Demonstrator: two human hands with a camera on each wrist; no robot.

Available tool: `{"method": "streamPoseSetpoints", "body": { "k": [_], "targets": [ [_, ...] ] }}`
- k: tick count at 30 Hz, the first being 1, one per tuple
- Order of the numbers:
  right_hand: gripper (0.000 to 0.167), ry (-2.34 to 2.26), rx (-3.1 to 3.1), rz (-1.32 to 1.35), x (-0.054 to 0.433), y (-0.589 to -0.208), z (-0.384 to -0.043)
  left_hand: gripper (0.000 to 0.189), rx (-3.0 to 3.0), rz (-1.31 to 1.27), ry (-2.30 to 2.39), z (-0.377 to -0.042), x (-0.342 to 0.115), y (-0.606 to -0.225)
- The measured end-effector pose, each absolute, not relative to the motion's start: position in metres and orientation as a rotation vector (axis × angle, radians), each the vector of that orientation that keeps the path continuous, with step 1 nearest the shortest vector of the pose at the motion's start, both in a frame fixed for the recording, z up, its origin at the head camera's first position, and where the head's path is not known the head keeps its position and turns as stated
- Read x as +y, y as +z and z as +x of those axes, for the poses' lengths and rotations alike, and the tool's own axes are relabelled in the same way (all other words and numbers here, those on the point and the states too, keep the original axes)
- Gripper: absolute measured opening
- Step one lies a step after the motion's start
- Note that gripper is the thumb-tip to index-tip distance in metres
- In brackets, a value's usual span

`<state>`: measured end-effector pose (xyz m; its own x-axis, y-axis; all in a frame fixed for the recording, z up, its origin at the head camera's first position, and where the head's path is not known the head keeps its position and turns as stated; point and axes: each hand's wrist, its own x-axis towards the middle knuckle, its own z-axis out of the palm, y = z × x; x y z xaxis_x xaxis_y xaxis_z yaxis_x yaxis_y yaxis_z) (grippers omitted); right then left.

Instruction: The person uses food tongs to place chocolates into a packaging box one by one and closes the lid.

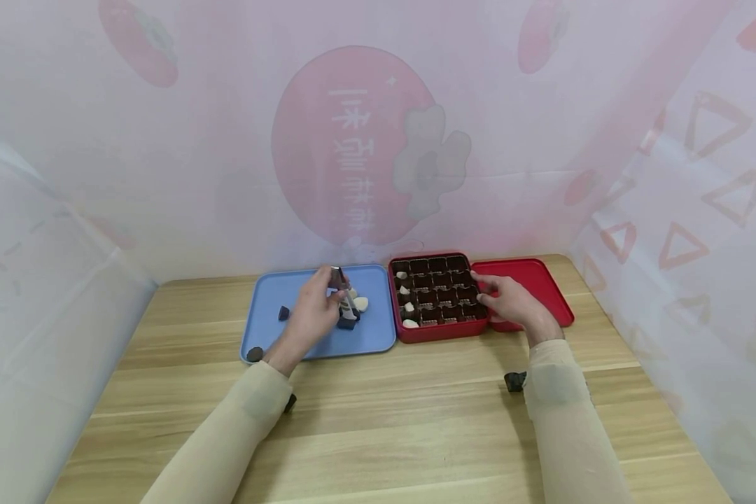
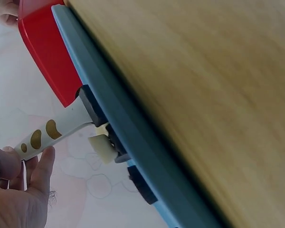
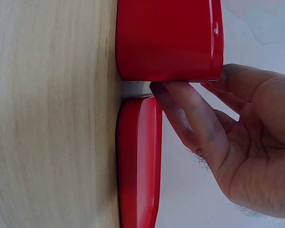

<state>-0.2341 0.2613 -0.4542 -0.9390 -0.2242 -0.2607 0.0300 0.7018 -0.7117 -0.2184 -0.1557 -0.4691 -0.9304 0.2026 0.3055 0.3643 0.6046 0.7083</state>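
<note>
My left hand [image 1: 311, 311] pinches white tongs [image 2: 69, 121] with gold spots, held over the blue tray [image 1: 368, 343]. Their lower end meets a dark chocolate [image 2: 91, 105] on the tray; how firmly it is gripped cannot be told. White chocolates [image 1: 361, 304] and another dark chocolate [image 1: 346, 323] lie beside the tips. To the right stands a red box [image 1: 444, 332] with a brown divided insert, its left column holding several white pieces [image 1: 409, 323]. Fingers of my right hand [image 1: 513, 299], mostly straight, touch the box's right wall and rim.
A red lid [image 1: 551, 290] lies right of the box. Two more dark chocolates sit on the tray, one at its left [image 1: 283, 313] and one at the front-left corner [image 1: 255, 354]. A patterned curtain [image 1: 227, 154] rises behind the wooden table [image 1: 403, 420].
</note>
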Motion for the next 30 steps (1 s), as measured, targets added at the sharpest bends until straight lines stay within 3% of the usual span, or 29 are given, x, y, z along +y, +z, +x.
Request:
{"method": "streamPoseSetpoints", "body": {
  "k": [30],
  "targets": [
    [0.07,-1.06,2.597,-0.162,0.264,-0.452,-0.235,0.023,-2.379,-0.686,-1.457,-0.192,-0.084,-0.436]
  ]
}}
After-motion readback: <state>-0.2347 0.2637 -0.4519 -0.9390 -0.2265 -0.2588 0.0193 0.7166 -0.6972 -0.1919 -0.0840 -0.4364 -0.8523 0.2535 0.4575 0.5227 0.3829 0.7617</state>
